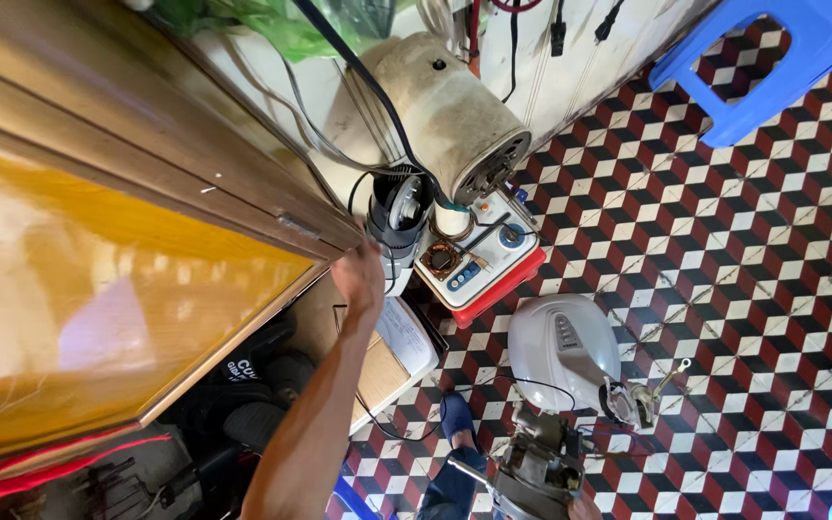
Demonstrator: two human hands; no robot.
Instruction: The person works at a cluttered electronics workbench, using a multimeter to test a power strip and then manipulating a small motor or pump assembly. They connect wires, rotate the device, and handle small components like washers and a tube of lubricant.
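Nearest the lens, wooden desktop (98, 279); beyond it the left hand (358, 273) reaches forward, fingers curled on the upright black-and-white motor unit (397, 217) (right hand's state unclear).

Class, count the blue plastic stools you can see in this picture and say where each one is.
1: a blue plastic stool stands on the tiled floor at the top right, near the wall; others may lie outside the frame.

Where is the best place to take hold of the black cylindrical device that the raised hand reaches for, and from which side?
Probably by its round side wall. The black cylindrical device stands between the wooden cabinet door and the white-topped box, so the left hand, already at its lower edge, should wrap the wall from the person's side, clear of the cables above.
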